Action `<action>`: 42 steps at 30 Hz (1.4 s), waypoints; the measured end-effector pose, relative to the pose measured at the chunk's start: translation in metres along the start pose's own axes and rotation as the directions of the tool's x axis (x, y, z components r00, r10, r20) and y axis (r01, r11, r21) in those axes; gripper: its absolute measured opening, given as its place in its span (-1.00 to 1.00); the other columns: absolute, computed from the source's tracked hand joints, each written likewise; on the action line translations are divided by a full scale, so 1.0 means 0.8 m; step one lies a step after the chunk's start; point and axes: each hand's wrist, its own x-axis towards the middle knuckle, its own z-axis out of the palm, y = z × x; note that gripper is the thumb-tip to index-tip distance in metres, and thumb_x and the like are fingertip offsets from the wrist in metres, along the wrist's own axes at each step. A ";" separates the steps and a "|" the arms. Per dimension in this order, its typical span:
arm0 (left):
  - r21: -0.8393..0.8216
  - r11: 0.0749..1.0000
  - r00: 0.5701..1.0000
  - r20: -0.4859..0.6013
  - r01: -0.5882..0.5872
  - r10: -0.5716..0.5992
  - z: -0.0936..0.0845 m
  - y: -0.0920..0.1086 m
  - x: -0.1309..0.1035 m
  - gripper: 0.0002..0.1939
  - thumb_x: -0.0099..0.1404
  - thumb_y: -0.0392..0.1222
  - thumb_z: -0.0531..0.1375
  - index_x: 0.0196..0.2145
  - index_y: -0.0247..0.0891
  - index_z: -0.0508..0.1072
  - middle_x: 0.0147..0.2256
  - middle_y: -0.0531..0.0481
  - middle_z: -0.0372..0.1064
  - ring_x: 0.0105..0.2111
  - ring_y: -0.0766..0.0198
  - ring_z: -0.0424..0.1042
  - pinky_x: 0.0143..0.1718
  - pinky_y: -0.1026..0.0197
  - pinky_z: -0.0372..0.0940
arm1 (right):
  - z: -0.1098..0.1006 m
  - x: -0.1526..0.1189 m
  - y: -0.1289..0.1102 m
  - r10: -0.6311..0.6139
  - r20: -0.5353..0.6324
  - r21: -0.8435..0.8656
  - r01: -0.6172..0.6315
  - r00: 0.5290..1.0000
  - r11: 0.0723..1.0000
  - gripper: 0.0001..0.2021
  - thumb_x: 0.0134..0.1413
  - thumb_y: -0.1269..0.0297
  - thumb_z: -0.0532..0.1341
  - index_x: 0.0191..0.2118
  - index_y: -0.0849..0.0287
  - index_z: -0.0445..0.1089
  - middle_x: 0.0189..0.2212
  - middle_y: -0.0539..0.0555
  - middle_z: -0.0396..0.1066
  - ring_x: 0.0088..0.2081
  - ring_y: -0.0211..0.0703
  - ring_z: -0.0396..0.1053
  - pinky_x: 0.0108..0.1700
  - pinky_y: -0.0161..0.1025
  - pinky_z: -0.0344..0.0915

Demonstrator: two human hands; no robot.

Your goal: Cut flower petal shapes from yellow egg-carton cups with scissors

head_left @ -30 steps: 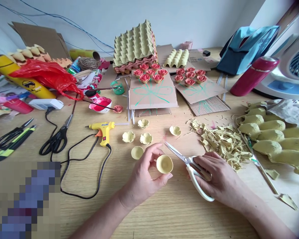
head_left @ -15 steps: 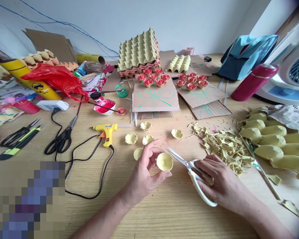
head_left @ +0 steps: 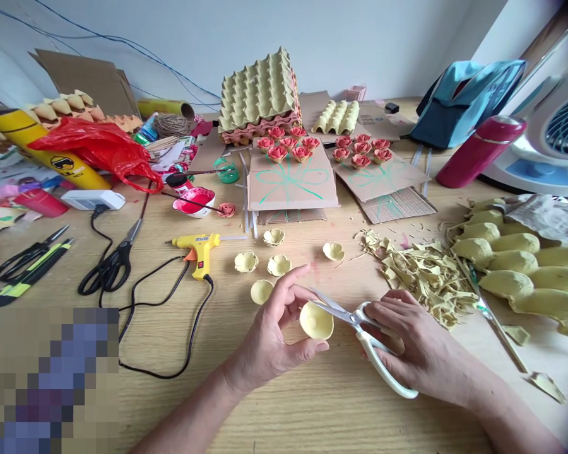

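Note:
A round pale yellow cardboard cup (head_left: 317, 320) is held between the thumb and fingers of my left hand (head_left: 277, 334), its hollow side facing me. My right hand (head_left: 411, 347) grips white-handled scissors (head_left: 355, 319), thumb and fingers in the handles. The blades point left at the cup's upper rim and stand slightly apart. Just beyond my left hand lie an uncut-looking yellow cup (head_left: 262, 291) and several petal-edged cups, among them one near the glue gun (head_left: 246, 261) and one farther right (head_left: 334, 251).
A yellow glue gun (head_left: 199, 252) with a black cord lies left of my hands. Curled scraps (head_left: 423, 277) and an egg tray (head_left: 530, 271) are at the right. Cardboard sheets (head_left: 293, 186) with red flowers stand behind. Black scissors (head_left: 111, 265) lie at the left.
The scissors have come up to the cup's rim, and their blades look a little wider apart. My left hand has tilted the cup and brought it slightly lower. The whole view has shifted slightly.

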 end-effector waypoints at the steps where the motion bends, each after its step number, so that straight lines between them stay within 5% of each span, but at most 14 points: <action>1: -0.010 1.000 1.000 0.010 0.005 -0.005 0.000 0.000 0.000 -0.08 0.15 -0.22 0.42 0.35 -0.03 0.07 -0.08 -0.07 0.40 -0.08 0.15 0.45 0.08 0.05 0.40 | -0.001 0.000 0.000 0.003 0.008 0.003 -0.003 1.000 1.000 -0.83 0.30 0.24 0.18 -0.33 0.11 0.22 -0.42 -0.01 0.35 -0.37 -0.14 0.28 -0.09 -0.07 0.15; 8: -0.002 1.000 0.998 0.055 0.013 -0.012 0.002 0.003 -0.001 -0.04 0.14 -0.36 0.35 0.37 0.03 0.02 -0.09 -0.02 0.39 -0.08 0.19 0.45 0.11 0.07 0.39 | -0.003 0.002 -0.004 -0.006 0.012 0.004 0.006 1.000 1.000 -0.86 0.29 0.27 0.18 -0.32 0.11 0.23 -0.41 -0.01 0.34 -0.38 -0.15 0.25 -0.08 -0.05 0.15; 42: -0.074 0.993 0.991 0.104 0.088 -0.080 0.001 0.007 -0.005 0.02 0.11 -0.26 0.43 0.39 0.04 0.02 -0.12 0.01 0.39 -0.12 0.20 0.40 0.14 0.06 0.32 | -0.005 -0.004 -0.006 -0.069 -0.041 -0.020 0.069 0.997 0.997 -0.84 0.28 0.22 0.19 -0.33 0.12 0.27 -0.44 -0.03 0.32 -0.40 -0.18 0.21 -0.13 -0.10 0.06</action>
